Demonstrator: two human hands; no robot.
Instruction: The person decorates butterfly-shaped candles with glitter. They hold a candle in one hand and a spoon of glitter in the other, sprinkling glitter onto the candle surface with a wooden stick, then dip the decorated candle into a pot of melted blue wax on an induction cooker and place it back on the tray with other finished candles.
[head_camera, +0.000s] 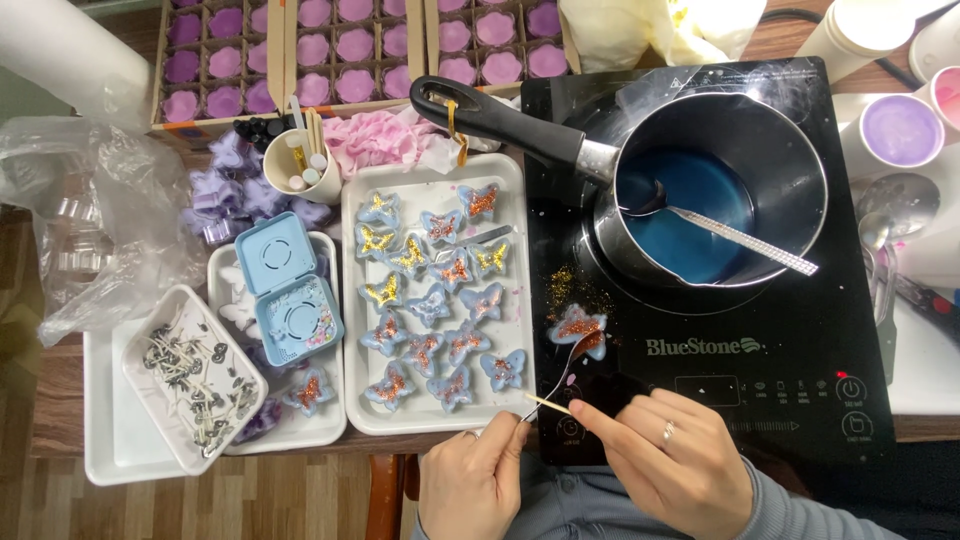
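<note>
Purple candle trays (300, 50) cut off at top edge; both forearms cut at bottom; wick tabs (190, 375) too small to count.

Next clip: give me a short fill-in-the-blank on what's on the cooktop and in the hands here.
1. The liquid in the saucepan is ____ in colour.
2. The butterfly shape lying on the black cooktop is sprinkled with ____.
3. The right hand pinches a thin wooden ____.
4. The left hand holds a small ____ whose bowl reaches under the butterfly shape.

Missing words: blue; glitter; stick; spoon
</note>
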